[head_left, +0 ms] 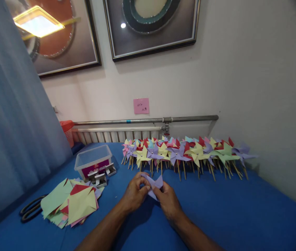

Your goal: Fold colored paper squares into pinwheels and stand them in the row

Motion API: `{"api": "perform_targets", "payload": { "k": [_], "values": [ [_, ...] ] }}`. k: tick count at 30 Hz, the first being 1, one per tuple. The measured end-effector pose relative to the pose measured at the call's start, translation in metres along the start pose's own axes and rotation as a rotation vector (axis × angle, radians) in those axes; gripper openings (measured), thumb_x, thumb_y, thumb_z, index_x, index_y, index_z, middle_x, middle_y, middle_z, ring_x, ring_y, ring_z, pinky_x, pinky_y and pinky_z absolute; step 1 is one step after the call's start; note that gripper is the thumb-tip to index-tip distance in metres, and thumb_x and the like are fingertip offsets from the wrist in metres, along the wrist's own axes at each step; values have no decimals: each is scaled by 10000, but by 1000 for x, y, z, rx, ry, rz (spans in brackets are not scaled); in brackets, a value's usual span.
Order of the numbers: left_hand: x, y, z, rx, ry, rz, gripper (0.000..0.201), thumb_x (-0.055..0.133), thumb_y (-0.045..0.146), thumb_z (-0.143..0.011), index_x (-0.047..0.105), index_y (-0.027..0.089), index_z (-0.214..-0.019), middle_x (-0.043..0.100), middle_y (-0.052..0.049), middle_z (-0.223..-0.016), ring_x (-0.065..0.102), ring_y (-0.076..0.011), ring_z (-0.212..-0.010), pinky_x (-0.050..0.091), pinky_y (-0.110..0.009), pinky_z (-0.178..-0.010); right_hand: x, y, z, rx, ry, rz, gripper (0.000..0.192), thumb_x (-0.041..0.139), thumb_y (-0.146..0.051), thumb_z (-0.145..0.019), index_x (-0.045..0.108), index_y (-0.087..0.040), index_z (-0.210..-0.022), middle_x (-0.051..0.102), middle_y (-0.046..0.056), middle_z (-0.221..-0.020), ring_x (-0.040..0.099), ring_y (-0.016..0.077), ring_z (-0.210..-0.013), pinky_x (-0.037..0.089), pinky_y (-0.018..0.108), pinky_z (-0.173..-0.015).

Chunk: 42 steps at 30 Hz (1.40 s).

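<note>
Both my hands hold one purple paper pinwheel (158, 182) above the blue cloth, its blades partly folded in. My left hand (135, 191) pinches its left side, thumb and fingers pressed together near the middle. On the right side, my right hand (169, 200) grips the paper with the thumb on top. Whether a pin or stick is between my fingers is hidden. Beyond my hands, many finished pinwheels (178, 154) on wooden sticks lie in a long row. A pile of cut paper sheets (82, 205) in green, yellow, red and purple lies to my left.
Black-handled scissors (30, 209) lie beside the paper pile. A clear plastic tub (93, 157) stands behind it, with small open boxes (101, 179) in front. A blue curtain (14, 104) hangs at left. Pipes (142, 121) and a radiator (116, 135) run along the wall.
</note>
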<state>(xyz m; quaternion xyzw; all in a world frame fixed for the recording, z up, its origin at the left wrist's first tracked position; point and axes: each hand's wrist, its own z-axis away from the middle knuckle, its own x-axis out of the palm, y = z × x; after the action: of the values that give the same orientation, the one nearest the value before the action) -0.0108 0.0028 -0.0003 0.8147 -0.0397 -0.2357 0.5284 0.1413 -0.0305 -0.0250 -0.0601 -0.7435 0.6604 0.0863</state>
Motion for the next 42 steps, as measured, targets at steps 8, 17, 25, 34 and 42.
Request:
{"api": "perform_targets", "payload": {
  "k": [8,17,25,34,42],
  "values": [
    [12,3,2,-17,154,-130,132,571,137,-792,561,185,-669,584,-16,-802,568,-155,-788,437,-267,-761,1,1,-1,17,-11,-53,242,694,-404,-703,664,-184,-798,655,0,-680,553,169,-610,427,265,-566],
    [18,7,4,-168,174,-131,99,571,148,-777,555,193,-691,573,18,-687,522,-138,-677,411,-248,-672,0,10,-4,-11,-23,-43,312,720,-459,-719,683,-189,-871,704,22,-737,617,198,-687,483,279,-623],
    [16,3,5,-162,178,-93,90,573,188,-769,563,192,-680,578,24,-655,505,-126,-637,389,-235,-628,0,-4,2,-1,-61,-69,267,725,-436,-709,655,-200,-812,642,-7,-663,544,164,-602,436,259,-571],
    [15,6,7,-165,208,-96,99,578,165,-764,573,191,-668,588,23,-652,522,-133,-647,406,-245,-642,-3,7,-5,-39,-121,-52,327,733,-472,-709,684,-187,-861,661,15,-713,544,173,-634,430,265,-583],
    [15,8,8,-176,205,-145,114,579,163,-785,575,194,-676,583,27,-663,516,-133,-650,390,-252,-646,-2,2,-1,-51,-94,-20,263,730,-435,-710,669,-193,-792,621,-17,-660,524,158,-615,411,258,-582]
  ]
}}
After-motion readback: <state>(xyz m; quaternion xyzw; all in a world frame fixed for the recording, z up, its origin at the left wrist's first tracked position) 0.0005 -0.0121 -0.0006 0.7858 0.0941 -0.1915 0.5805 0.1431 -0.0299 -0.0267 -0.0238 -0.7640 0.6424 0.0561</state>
